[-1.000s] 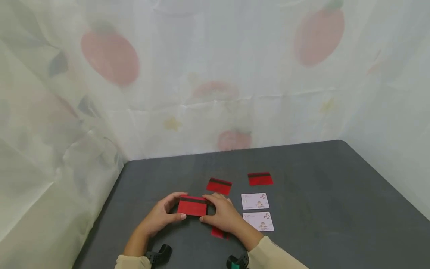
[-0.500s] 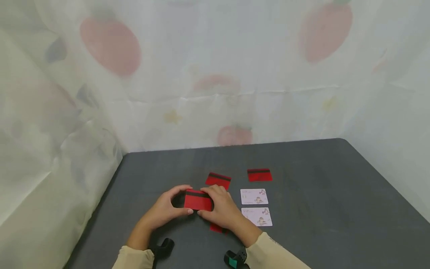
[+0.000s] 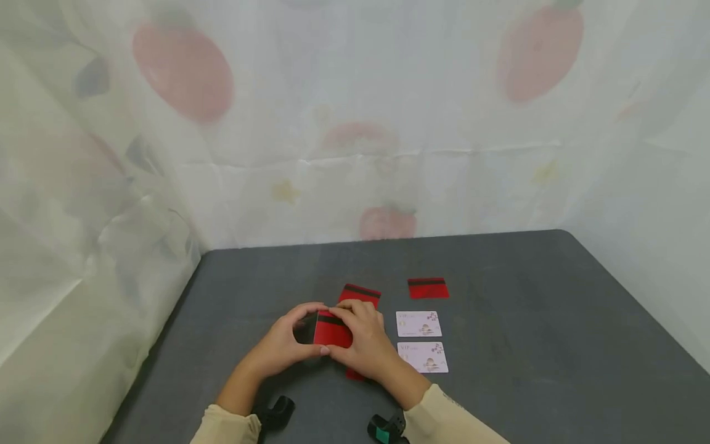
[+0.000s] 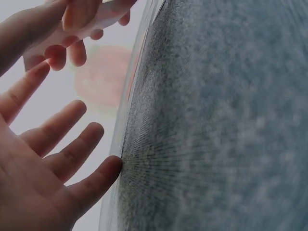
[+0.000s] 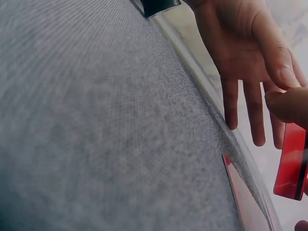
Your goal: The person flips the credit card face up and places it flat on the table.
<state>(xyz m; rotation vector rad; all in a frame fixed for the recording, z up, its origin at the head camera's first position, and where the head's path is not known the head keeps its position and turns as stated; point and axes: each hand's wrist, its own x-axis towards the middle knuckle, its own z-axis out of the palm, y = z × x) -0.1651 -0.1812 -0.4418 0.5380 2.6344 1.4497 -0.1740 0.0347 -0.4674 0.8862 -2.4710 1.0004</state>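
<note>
My right hand [image 3: 366, 342] pinches a red card with a dark stripe [image 3: 331, 334] above the table, thumb at the near edge and fingers at the far edge. My left hand [image 3: 281, 346] meets it from the left; thumb and index tip are at the card's edges, close to the right hand's tips. In the left wrist view the left fingers [image 4: 72, 159] are spread straight, and the card's pale underside [image 4: 108, 13] shows. Red cards with stripes [image 3: 360, 291] [image 3: 428, 288] lie behind, and part of another [image 3: 354, 374] shows under the right wrist.
Two white VIP cards [image 3: 418, 324] [image 3: 423, 357] lie one behind the other, right of the right hand. The dark grey table [image 3: 527, 320] is bordered by pale curtains [image 3: 444, 111] with strawberry prints. Black wrist devices [image 3: 277, 413] [image 3: 388, 428] sit on both wrists.
The held card and left hand have shifted right. The left fingertips have slid along the card's edges toward the right hand, which covers more of the card. The head view has tilted slightly.
</note>
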